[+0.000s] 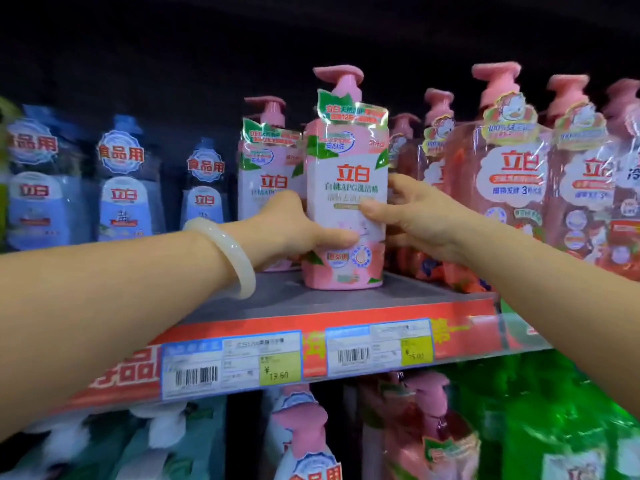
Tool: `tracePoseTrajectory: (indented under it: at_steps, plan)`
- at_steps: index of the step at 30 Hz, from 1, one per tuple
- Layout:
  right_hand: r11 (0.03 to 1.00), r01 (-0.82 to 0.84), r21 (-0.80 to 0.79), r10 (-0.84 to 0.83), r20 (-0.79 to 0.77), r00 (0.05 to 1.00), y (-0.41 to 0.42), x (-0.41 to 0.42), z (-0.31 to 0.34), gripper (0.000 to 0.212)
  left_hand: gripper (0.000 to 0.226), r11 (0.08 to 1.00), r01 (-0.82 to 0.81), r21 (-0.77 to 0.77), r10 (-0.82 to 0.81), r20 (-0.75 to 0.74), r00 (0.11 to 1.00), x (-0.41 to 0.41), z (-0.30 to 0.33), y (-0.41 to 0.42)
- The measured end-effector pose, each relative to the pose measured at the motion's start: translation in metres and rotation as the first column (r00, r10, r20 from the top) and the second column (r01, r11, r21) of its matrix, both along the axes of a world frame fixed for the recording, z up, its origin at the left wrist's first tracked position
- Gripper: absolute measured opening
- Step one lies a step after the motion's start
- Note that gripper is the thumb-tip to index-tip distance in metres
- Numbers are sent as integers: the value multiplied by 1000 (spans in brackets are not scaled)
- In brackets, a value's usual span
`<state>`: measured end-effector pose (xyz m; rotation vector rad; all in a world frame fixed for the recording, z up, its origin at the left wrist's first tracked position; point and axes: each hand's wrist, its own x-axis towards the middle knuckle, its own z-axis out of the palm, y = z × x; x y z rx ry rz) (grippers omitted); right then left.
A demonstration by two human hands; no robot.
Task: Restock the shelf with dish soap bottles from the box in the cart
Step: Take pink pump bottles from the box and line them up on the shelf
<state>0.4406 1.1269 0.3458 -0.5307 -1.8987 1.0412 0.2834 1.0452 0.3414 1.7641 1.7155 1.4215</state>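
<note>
A supermarket aisle: pump-topped pink plastic dish soap bottles (346,188) crowded a grey metal shelf (311,303) edged with barcoded white-and-yellow paper price labels (232,363).

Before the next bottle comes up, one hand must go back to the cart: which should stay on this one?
Left. The left hand wraps the pink bottle low on the body, a fuller grip. The right hand only pinches its side, so it probably frees more easily.

Pink bottle (346,202) reads 立白 (red chars), blue bottles (121,188) 食品用, shelf tag (232,365) ¥13.60.
</note>
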Motion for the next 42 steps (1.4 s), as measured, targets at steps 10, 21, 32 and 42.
tracePoseTrajectory:
  at_steps: [10,21,32,42]
  plan:
    - [1000,27,-1,-26,81,996,16,-6,-11,65,30,999,35,32,-36,34,999,1,-4,13]
    - [997,49,-52,-43,113,993,24,-13,-7,68,57,995,56,-83,-48,100,994,-8,-13,24]
    - [996,10,-92,-4,74,997,24,-13,-12,66,63,995,32,-99,-21,116,993,-8,-16,32]
    - [992,-2,-123,6,27,1000,23,-13,-14,66,68,999,29,-43,-26,65,998,-6,-20,33]
